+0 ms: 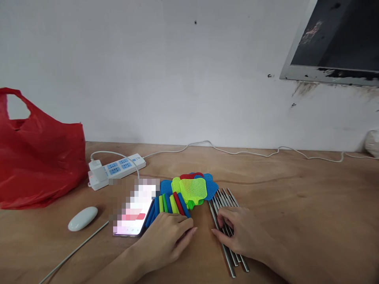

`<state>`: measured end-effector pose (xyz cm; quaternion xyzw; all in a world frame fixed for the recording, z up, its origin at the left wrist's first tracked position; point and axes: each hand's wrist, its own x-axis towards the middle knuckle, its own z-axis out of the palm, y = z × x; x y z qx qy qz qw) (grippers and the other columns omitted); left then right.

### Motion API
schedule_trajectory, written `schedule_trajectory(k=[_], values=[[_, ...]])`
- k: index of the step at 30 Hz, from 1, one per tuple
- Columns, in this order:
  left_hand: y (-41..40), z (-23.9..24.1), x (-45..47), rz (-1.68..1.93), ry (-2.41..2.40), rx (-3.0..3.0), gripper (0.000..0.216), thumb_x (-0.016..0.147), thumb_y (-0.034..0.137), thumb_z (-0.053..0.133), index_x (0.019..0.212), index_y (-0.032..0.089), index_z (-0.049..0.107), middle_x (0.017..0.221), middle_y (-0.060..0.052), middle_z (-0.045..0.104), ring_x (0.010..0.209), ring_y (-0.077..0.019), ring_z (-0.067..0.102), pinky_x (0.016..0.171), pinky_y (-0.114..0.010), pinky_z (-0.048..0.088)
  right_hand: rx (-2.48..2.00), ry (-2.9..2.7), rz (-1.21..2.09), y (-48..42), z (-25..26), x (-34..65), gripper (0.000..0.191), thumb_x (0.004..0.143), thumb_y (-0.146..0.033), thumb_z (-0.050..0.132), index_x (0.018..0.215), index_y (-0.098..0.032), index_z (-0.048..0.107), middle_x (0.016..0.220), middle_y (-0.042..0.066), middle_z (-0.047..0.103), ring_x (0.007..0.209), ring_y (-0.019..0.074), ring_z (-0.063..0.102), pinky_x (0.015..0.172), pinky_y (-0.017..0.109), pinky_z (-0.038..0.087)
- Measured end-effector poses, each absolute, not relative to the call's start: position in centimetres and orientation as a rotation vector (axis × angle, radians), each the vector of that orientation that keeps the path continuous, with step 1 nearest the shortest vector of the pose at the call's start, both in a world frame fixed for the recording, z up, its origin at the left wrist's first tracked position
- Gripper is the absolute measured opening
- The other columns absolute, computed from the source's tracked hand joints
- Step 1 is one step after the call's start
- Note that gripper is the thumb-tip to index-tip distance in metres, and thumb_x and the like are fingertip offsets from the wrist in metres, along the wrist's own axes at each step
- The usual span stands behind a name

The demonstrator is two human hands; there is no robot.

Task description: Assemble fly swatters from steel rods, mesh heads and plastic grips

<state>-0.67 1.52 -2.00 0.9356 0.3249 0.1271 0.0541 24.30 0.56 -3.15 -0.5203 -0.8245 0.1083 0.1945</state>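
Observation:
My left hand (166, 236) rests against the near ends of a row of coloured tube-shaped handles (169, 204) in blue, green, yellow and red. Its thumb is held apart, and nothing shows gripped in it. Across a bundle of thin silver metal rods (227, 252) lies my right hand (237, 228), fingers curved and thumb apart from the index finger. Between and beyond both hands is a pile of mesh fly swatter heads (192, 188) in yellow-green, blue, red and green. Part of the rods is hidden under my right hand.
A lit phone (134, 209) lies left of the handles, its screen partly blurred. Farther left are a white mouse (83, 219), a cable (74, 250) and a red plastic bag (44, 154). A power strip (117, 169) stands behind, its cord running along the wall.

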Motion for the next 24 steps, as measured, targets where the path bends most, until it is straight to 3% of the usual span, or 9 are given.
schedule_trajectory(k=[7, 18, 24], values=[[1.6, -2.2, -0.5, 0.397, 0.988, 2.859, 0.031, 0.104, 0.024, 0.037, 0.076, 0.021, 0.048, 0.071, 0.001, 0.062, 0.062, -0.0173, 0.06, 0.055, -0.03, 0.028, -1.514, -2.299, 0.293, 0.1, -3.0, 23.5, 0.018, 0.076, -0.027, 0.063, 0.063, -0.022, 0.052, 0.064, 0.0, 0.064, 0.062, 0.0167, 0.057, 0.058, 0.028, 0.028], [1.6, -2.2, -0.4, 0.573, 1.075, 2.766, 0.031, 0.102, 0.022, 0.039, 0.073, 0.021, 0.049, 0.065, 0.001, 0.06, 0.057, -0.0159, 0.058, 0.053, -0.028, 0.028, -1.522, -2.292, 0.246, -0.2, -2.8, 23.6, 0.021, 0.065, -0.02, 0.062, 0.053, -0.021, 0.045, 0.055, 0.0, 0.059, 0.054, 0.0145, 0.05, 0.054, 0.028, 0.025], [1.6, -1.9, -0.5, 0.808, 1.098, 2.764, 0.028, 0.097, 0.023, 0.045, 0.07, 0.021, 0.049, 0.064, 0.001, 0.057, 0.056, -0.0153, 0.055, 0.052, -0.026, 0.032, -1.605, -2.156, 0.535, 0.0, -2.1, 23.9, 0.016, 0.061, -0.019, 0.063, 0.052, -0.021, 0.05, 0.05, -0.003, 0.054, 0.051, 0.013, 0.046, 0.053, 0.027, 0.029]])
